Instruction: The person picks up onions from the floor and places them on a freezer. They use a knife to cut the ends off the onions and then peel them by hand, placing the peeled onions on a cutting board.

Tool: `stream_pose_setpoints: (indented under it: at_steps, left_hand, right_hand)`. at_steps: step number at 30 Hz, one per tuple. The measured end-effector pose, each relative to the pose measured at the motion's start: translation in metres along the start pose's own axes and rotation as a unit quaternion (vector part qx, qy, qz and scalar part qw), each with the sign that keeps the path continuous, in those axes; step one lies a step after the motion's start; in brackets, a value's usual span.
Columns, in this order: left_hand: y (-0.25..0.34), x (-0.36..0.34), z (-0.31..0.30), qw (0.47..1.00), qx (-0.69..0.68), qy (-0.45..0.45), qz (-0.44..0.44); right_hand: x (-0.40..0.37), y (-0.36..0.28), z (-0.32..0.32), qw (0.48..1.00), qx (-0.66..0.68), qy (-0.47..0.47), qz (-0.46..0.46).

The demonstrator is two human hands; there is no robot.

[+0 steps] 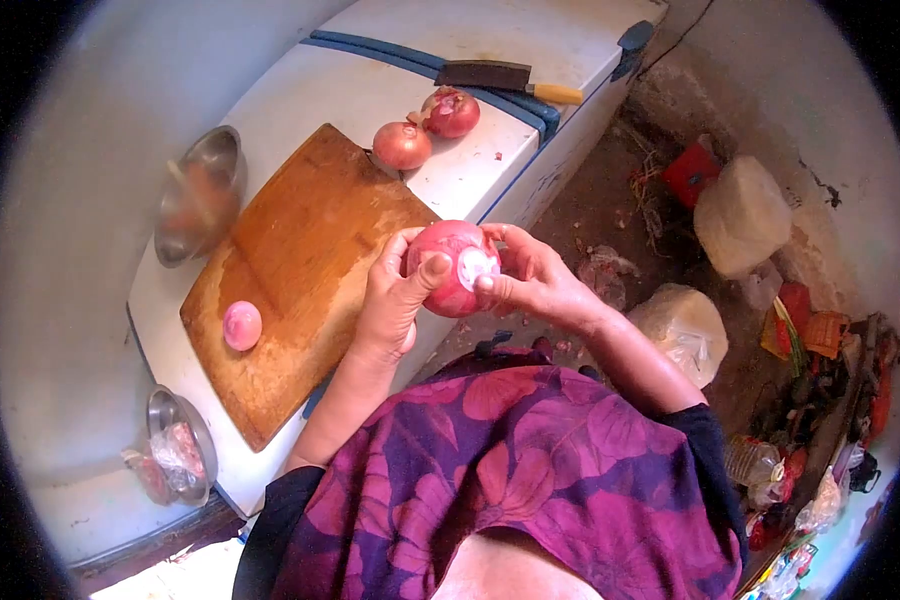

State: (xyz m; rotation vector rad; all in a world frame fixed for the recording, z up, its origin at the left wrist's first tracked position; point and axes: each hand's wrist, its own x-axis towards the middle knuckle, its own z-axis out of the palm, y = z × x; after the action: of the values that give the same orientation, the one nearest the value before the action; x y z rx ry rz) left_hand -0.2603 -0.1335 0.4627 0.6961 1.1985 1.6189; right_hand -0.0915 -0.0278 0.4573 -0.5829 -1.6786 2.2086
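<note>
Between my two hands is a large red onion (438, 243), its pale cut end turned up toward me. My left hand (398, 290) wraps around its left side, the thumb lying on the skin. On the other side my right hand (535, 280) grips it, with the thumb at the edge of the white cut patch. A smaller peeled onion (241, 326) lies on the wooden cutting board (300, 240), left of my hands. Two unpeeled red onions, one nearer (402, 146) and one farther (452, 112), rest beyond the board's far corner.
A cleaver (485, 74) with a wooden handle lies across the blue strip of the white chest top (550, 40). One metal bowl (228, 160) leans by the wall; another metal bowl (198, 425) holds a plastic bag. Sacks (742, 215) and clutter cover the floor at right.
</note>
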Motion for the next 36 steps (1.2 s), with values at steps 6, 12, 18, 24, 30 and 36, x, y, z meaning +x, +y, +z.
stream_pose_setpoints:
  at_steps: [6, 12, 18, 24, 30, 36]
  left_hand:
    - [-0.011, -0.013, 0.006, 0.994, -0.104, 0.035, 0.032]
    - [-0.012, -0.012, 0.005, 0.996, -0.069, 0.055, 0.031]
    - [-0.009, -0.016, 0.010, 0.997, 0.026, 0.047, 0.054]
    - [-0.010, -0.018, 0.011, 0.995, 0.071, -0.001, 0.071]
    - [-0.005, -0.022, 0.016, 0.997, 0.068, -0.025, 0.021]
    - [-0.001, -0.019, 0.010, 0.998, 0.039, -0.041, -0.016]
  right_hand:
    - [0.005, 0.015, 0.018, 0.993, 0.107, 0.014, -0.037]
    - [0.005, -0.005, 0.017, 0.922, -0.274, 0.173, -0.213]
    - [0.006, -0.010, 0.017, 0.865, -0.389, 0.165, -0.271]
    - [0.000, -0.008, 0.013, 0.815, -0.481, 0.136, -0.293]
    - [0.001, -0.008, 0.002, 0.812, -0.501, 0.093, -0.285]
    - [0.000, -0.009, 0.002, 0.778, -0.559, 0.056, -0.281]
